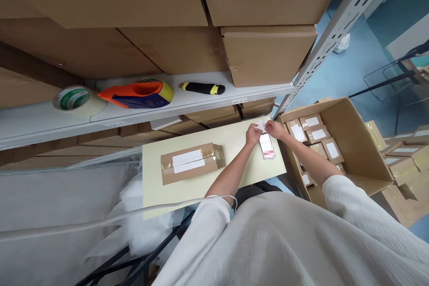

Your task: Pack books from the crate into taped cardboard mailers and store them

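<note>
Over the far right end of the cream table (187, 138), my left hand (253, 134) and my right hand (274, 129) are close together. Between them is a small white paper slip (260, 125), pinched by the fingers of both hands. What is printed on it is too small to read. Just below my hands a phone (266, 145) lies on the table with its screen lit. To the left rests a long taped cardboard box (192, 163), with a white label (188, 161) on its top.
A large open carton (355, 138) holding several small labelled boxes stands at the right of the table. On the shelf (187, 100) ahead lie a tape roll (75, 99), an orange tape dispenser (134, 94) and a utility knife (203, 88). Big cartons (268, 53) fill the shelf behind them.
</note>
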